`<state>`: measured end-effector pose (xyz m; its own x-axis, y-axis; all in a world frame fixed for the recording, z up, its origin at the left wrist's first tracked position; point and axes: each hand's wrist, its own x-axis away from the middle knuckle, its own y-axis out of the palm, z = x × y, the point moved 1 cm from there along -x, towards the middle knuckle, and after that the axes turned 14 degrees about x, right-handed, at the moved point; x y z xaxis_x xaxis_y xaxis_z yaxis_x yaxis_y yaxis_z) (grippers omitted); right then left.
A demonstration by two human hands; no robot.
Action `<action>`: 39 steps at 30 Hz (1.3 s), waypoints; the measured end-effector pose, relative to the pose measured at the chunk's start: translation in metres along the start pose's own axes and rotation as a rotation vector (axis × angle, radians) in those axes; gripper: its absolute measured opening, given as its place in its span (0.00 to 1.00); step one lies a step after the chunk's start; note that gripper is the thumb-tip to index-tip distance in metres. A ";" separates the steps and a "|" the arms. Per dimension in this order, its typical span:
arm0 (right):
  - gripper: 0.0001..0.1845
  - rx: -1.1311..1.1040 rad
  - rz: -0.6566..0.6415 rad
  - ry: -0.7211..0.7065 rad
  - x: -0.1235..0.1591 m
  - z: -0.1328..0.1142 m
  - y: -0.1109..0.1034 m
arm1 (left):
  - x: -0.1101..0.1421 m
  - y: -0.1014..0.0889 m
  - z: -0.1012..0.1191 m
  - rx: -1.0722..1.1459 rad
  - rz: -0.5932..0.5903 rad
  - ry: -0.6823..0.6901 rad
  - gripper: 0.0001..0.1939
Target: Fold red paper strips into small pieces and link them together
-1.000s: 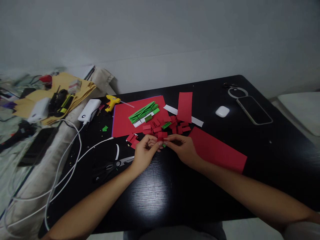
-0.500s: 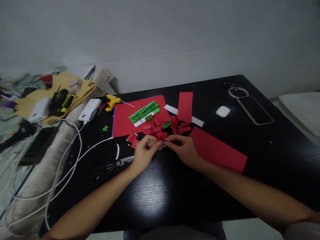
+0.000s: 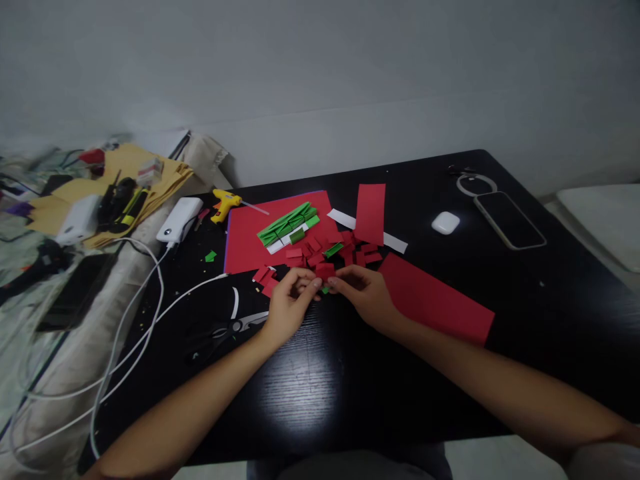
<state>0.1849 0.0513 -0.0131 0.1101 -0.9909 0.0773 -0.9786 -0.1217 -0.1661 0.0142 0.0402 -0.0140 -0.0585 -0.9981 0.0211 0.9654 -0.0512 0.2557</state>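
Observation:
Between my two hands is a small folded piece of red paper (image 3: 325,271), held by its sides just above the table. My left hand (image 3: 293,297) pinches its left side with thumb and fingers. On the other side, my right hand (image 3: 367,295) closes its fingertips on the right edge. Just beyond lie several small folded red paper pieces (image 3: 313,247) and a green folded piece (image 3: 333,250). A bundle of green folded strips (image 3: 287,225) rests on a large red sheet (image 3: 245,243). A bit of green shows under the held piece.
Black-handled scissors (image 3: 220,335) lie left of my left hand. A yellow glue gun (image 3: 225,205) and a white power bank (image 3: 179,220) with cables stand farther left. Red sheets (image 3: 440,300), a white case (image 3: 445,223) and a phone (image 3: 510,220) are on the right.
The red piece between my fingers has turned, showing a flatter face now. My fingertips have shifted slightly apart around it; everything else on the table stays put.

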 end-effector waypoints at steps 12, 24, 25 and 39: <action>0.15 -0.076 -0.005 0.007 0.000 0.002 0.002 | 0.001 0.000 0.000 -0.007 0.017 -0.005 0.12; 0.15 -0.087 -0.014 0.010 0.000 0.005 0.002 | 0.000 0.001 0.000 -0.027 0.027 -0.005 0.12; 0.14 -0.082 -0.016 0.006 0.000 0.005 0.002 | 0.000 0.001 0.000 -0.017 0.027 -0.005 0.13; 0.11 0.001 -0.002 -0.117 0.003 0.005 0.002 | 0.002 0.000 -0.002 0.023 -0.045 0.015 0.21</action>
<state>0.1845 0.0474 -0.0179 0.1320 -0.9905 -0.0379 -0.9781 -0.1240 -0.1673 0.0148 0.0384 -0.0156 -0.0981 -0.9952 -0.0053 0.9558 -0.0957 0.2779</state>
